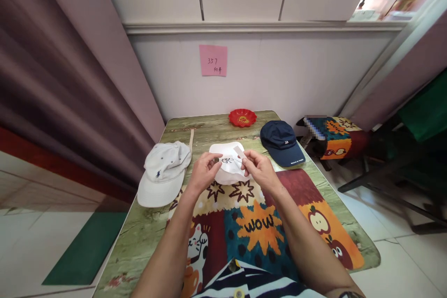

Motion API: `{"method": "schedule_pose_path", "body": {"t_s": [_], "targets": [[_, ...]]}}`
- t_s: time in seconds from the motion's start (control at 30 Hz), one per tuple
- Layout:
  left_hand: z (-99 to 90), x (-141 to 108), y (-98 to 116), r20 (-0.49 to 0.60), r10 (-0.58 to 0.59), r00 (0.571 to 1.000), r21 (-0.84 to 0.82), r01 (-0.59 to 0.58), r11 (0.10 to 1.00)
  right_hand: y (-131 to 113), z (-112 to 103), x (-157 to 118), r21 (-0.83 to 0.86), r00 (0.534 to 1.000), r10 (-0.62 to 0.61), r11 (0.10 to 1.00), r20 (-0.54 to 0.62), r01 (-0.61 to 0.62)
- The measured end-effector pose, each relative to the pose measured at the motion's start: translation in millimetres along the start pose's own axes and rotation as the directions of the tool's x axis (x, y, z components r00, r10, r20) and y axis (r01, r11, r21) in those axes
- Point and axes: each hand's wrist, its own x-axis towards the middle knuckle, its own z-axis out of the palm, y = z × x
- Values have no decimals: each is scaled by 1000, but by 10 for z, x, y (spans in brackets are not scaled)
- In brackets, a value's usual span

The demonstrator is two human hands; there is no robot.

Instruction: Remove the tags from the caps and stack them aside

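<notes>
A white cap (pixel 228 170) with dark lettering on its front lies in the middle of the table, between my hands. My right hand (pixel 259 168) pinches a short pale strap (pixel 239 152) that sticks up at the cap's right side. At the cap's left side, my left hand (pixel 204 171) has its thumb and fingertips closed on a small dark piece, too small to name. Further left rests a light grey cap (pixel 164 170) with a small blue logo and a beige strap (pixel 192 137) standing up behind it. To the right sits a navy blue cap (pixel 281 142), brim toward me.
A red scalloped dish (pixel 242 118) stands at the table's back edge. A colourful patterned mat (pixel 258 228) covers the front of the wood-look table (pixel 139 237). A pink note (pixel 213 60) is on the wall. On the right is a stool (pixel 337 142) with a patterned cover.
</notes>
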Motion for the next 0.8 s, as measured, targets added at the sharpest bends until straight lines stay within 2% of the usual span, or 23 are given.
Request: {"method": "schedule_pose_path", "body": {"t_s": [0.13, 0.23, 0.4, 0.63, 0.8], "targets": [[4, -9, -13, 67, -130, 989, -337, 145, 930, 111, 68, 110, 28, 997, 8, 1000, -83, -5], [11, 16, -39, 113, -176, 978, -453, 208, 867, 180, 123, 199, -1, 995, -15, 1000, -101, 15], [1, 50, -107, 116, -183, 976, -441, 216, 871, 195, 211, 258, -52, 995, -22, 998, -101, 17], [-66, 72, -146, 100, -156, 983, -450, 185, 874, -66, 150, 282, 46, 993, -86, 995, -81, 90], [-67, 61, -140, 116, -87, 989, -457, 131, 880, -127, 112, 321, 126, 999, -31, 991, -35, 35]]}}
